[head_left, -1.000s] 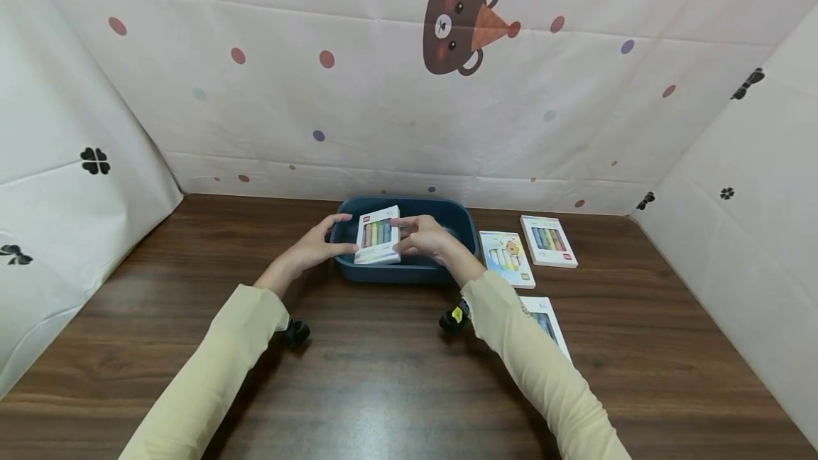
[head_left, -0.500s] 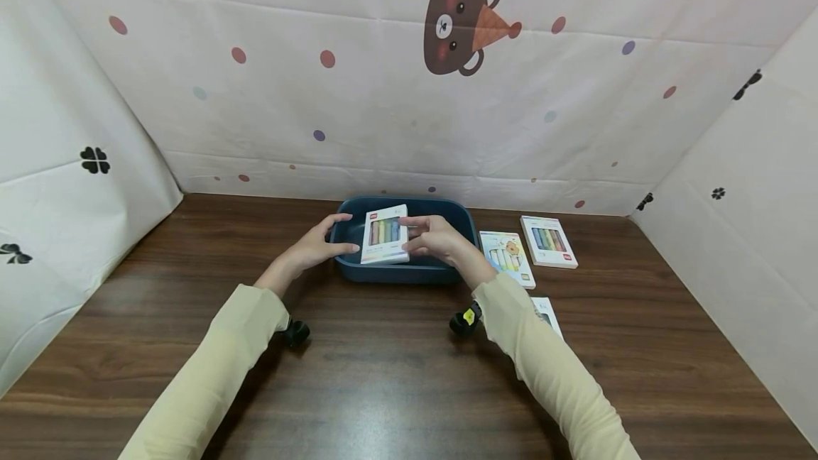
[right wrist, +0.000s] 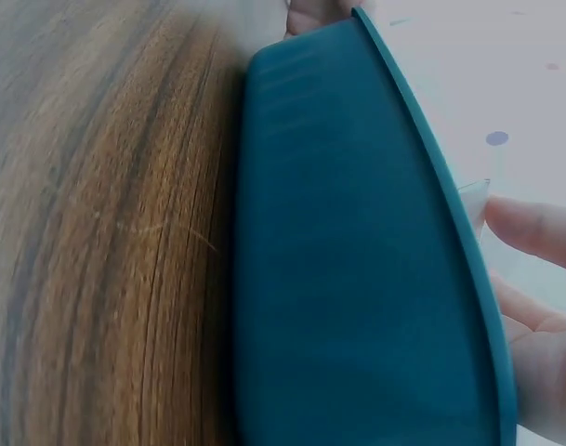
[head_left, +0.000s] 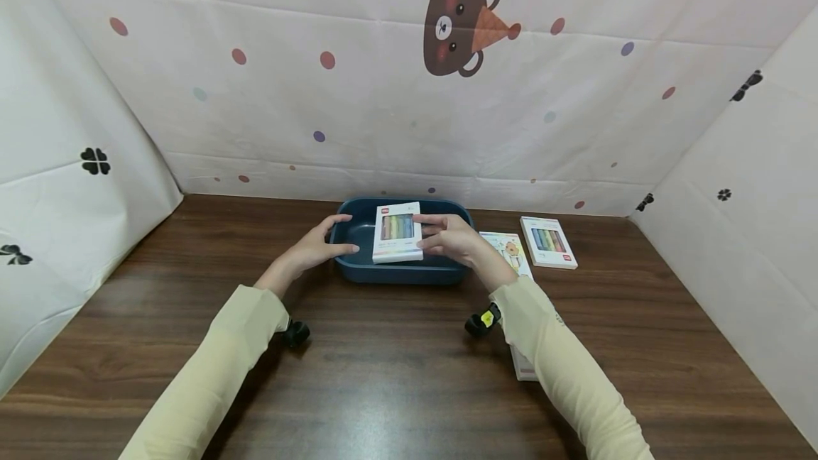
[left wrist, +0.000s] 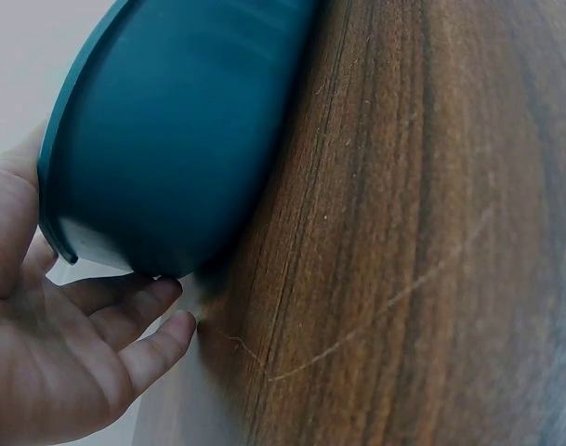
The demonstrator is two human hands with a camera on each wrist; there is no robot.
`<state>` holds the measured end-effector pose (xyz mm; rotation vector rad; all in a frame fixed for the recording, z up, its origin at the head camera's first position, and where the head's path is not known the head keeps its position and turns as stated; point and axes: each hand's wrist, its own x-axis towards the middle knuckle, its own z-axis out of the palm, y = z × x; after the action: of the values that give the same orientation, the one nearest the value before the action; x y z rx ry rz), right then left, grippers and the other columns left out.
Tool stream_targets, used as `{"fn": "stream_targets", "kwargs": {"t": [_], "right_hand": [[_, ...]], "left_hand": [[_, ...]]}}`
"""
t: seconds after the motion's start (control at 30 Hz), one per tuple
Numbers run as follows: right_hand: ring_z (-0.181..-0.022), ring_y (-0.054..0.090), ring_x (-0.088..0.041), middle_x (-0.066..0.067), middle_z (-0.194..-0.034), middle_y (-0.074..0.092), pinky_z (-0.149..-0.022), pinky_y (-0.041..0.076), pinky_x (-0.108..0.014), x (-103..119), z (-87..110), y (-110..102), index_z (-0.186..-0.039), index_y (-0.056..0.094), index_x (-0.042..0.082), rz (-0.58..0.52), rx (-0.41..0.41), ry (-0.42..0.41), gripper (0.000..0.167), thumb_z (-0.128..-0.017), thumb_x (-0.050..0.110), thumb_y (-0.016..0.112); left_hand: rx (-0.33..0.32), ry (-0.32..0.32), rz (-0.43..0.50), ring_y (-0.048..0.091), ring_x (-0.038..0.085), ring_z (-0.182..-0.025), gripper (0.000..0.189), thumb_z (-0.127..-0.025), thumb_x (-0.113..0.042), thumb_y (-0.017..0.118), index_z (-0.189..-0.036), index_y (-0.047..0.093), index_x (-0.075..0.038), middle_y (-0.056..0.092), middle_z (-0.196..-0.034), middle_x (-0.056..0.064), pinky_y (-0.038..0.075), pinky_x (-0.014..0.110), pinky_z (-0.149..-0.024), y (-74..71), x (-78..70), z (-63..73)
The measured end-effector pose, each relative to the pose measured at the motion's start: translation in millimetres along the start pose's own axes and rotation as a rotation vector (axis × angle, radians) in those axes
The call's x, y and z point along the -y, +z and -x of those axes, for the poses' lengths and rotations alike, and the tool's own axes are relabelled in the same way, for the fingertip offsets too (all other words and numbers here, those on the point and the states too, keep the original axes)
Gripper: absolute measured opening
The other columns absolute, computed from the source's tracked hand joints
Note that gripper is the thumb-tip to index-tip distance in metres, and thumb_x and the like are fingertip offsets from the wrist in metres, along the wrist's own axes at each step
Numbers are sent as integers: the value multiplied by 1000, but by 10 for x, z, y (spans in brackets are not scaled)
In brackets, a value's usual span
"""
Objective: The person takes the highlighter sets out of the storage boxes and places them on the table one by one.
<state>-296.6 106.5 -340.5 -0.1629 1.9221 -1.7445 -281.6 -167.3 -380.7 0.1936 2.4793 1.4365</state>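
A white box of coloured sticks [head_left: 397,233], with a window in its front, is held tilted over the dark blue plastic bin [head_left: 402,275]. My right hand [head_left: 450,241] pinches the box by its right side, thumb toward the front. At the bin's left end my left hand [head_left: 311,245] holds the rim, thumb and forefinger spread along it. In the left wrist view the left hand's fingers [left wrist: 138,334] curl against the outside of the bin [left wrist: 180,130]. The right wrist view has the bin's wall [right wrist: 357,232] hiding most of the box; part of the right hand [right wrist: 547,372] shows behind.
Right of the bin lie a white box with a cartoon picture [head_left: 511,248] and another windowed box [head_left: 549,242]. A third box [head_left: 524,366] is mostly hidden under the right sleeve. A patterned cloth wall [head_left: 358,112] stands behind the wooden table [head_left: 358,360].
My right hand has moved to the right with the box, from the bin's left part toward its middle, and the box has turned more upright. The left hand has stayed put.
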Motion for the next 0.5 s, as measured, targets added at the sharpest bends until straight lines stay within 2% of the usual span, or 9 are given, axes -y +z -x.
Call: {"fn": "stream_targets", "kwargs": {"t": [0.13,0.23,0.37,0.5], "right_hand": [[-98,54,-19,-22,-134,41,-77,50,-26,-11,39,-49,-136,40,4,-15,0,0,61,-80,-14,56],[-99,54,-19,-22,-135,39,-81,49,-29,-16,76,-80,-137,40,4,-17,-1,-6,62,-80,-14,56],[-108,50,-23,-21,-139,34,-91,44,-36,-15,137,-121,-137,39,3,0,-4,-20,62,-80,-13,57],[-117,44,-26,-22,-141,30,-96,40,-40,-9,200,-163,-138,38,3,18,-5,-39,62,-80,-12,57]], "left_hand": [[-6,0,4,12,38,-135,71,-83,-29,66,-142,26,-18,11,-150,16,22,58,-102,7,4,-4],[-4,3,6,12,38,-135,72,-83,-30,66,-142,26,-18,11,-150,16,22,58,-102,10,8,-4],[9,1,18,11,40,-135,72,-83,-29,66,-142,25,-17,10,-150,17,21,60,-102,3,-7,2],[23,-11,44,10,41,-135,72,-84,-24,65,-142,25,-14,9,-150,19,20,61,-102,-6,-113,68]]}}
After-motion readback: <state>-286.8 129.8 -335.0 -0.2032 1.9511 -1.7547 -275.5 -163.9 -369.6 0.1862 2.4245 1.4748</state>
